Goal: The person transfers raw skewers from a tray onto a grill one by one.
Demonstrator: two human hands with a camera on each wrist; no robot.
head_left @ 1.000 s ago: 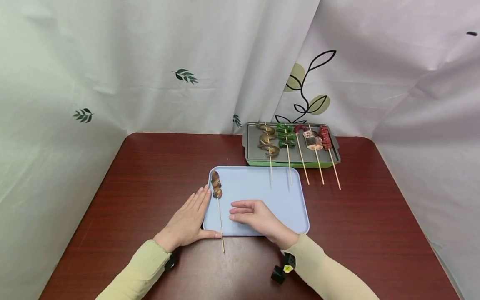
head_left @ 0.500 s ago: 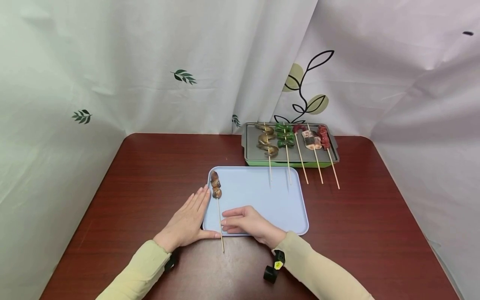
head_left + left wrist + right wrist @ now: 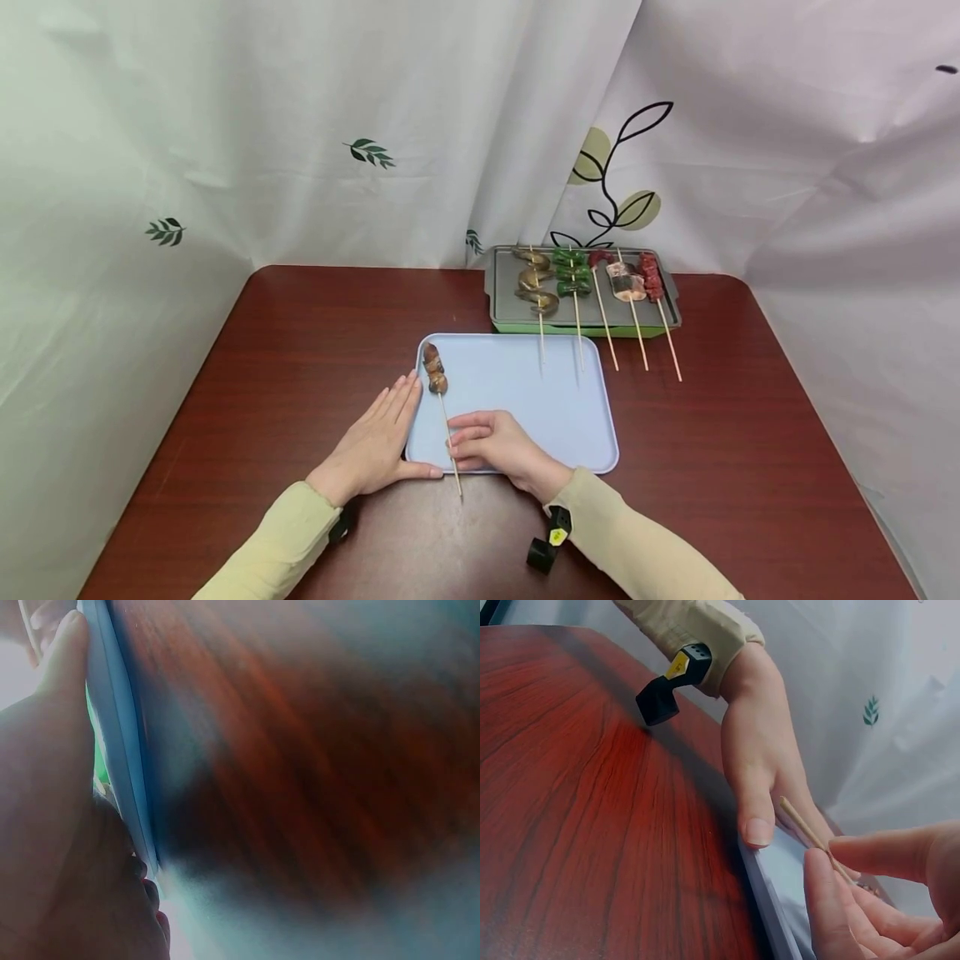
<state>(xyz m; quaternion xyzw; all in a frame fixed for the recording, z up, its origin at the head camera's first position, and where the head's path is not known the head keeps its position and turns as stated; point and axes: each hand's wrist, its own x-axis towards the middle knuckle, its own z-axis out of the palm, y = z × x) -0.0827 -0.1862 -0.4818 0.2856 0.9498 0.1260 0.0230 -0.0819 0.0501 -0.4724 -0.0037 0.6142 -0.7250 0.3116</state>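
Note:
On the left side of the light blue tray [image 3: 525,387] lies a skewer [image 3: 437,382] with glossy brown pieces at its far end. My right hand [image 3: 504,447] pinches its wooden stick [image 3: 805,822] between thumb and fingertips, as the right wrist view shows. The stick's lower end extends past the tray's near rim. My left hand [image 3: 375,440] lies with straight fingers along the tray's left edge, its thumb [image 3: 757,831] at the near rim. In the left wrist view, part of the left hand [image 3: 52,787] borders the tray's blue rim [image 3: 120,712].
Behind the tray stands a green-sided grill with a grey plate [image 3: 504,310]. Across it lie several skewers: brown curled pieces [image 3: 536,278], green pieces [image 3: 573,273], a dark red curled piece [image 3: 600,257], a fish-like piece [image 3: 626,282] and red chunks [image 3: 651,277]. White curtains enclose the brown table [image 3: 322,333].
My right hand has moved left and nearer me and taken hold of the stick. The skewer's near end has shifted slightly right. The left hand stays in place.

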